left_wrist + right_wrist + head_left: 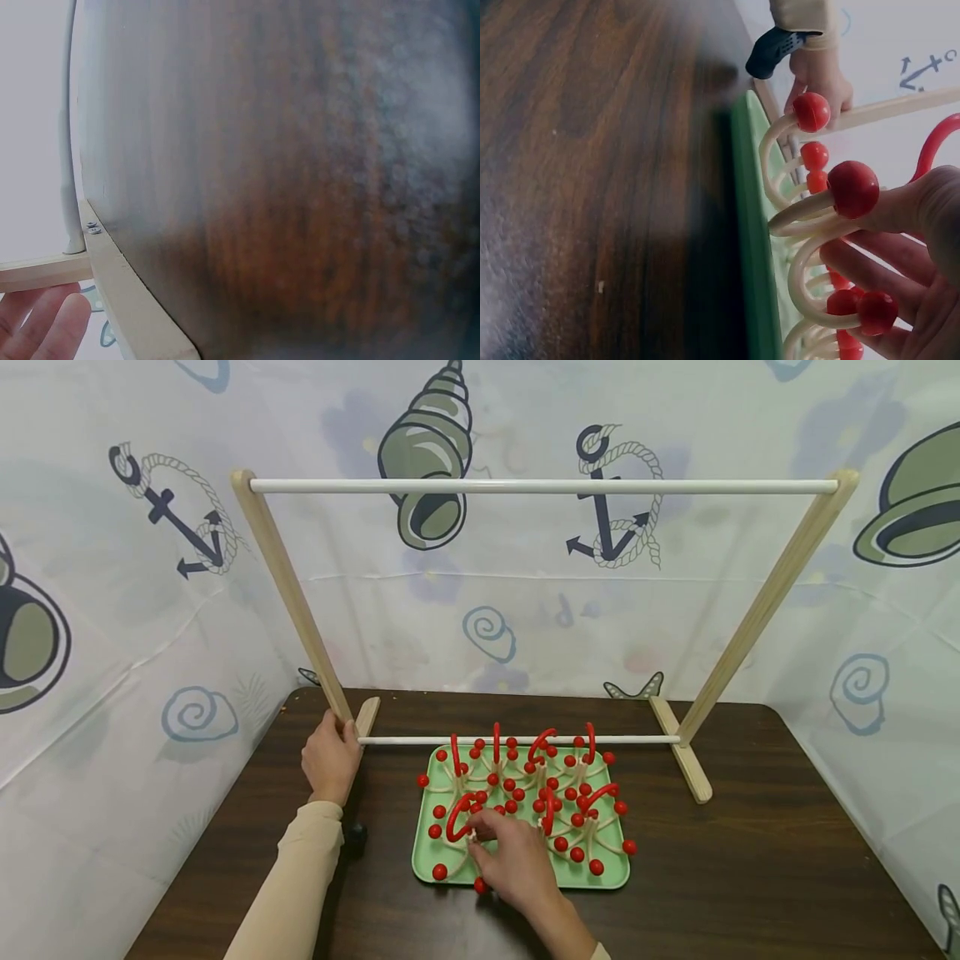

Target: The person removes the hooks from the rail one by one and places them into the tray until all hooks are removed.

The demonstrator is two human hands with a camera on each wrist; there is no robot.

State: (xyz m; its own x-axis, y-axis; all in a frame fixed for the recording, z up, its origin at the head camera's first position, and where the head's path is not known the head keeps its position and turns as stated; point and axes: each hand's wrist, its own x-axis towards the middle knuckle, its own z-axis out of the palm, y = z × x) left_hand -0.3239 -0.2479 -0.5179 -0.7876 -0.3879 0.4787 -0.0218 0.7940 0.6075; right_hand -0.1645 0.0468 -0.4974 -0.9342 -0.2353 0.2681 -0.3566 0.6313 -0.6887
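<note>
My left hand [331, 758] grips the foot of the left wooden post [288, 585] of a standing frame; in the left wrist view its fingers [64, 330] lie against the wood. My right hand [517, 858] is over the front left of a green tray [611, 875]. Thumb and fingers pinch the middle of a hanger piece with curved cream arms [804, 274], red balls [855, 189] on their ends and a red hook [454, 820] on top. Its hook stands up, leaning right. Several like pieces, each with a red hook [590, 743], crowd the same tray.
A white upper bar [540, 487] spans the frame between the left post and the right wooden post [765, 610]. Low behind the tray runs a white lower bar [630, 740]. Wooden feet [686, 760] rest on the dark table [780, 860]. A patterned sheet [487, 593] hangs behind.
</note>
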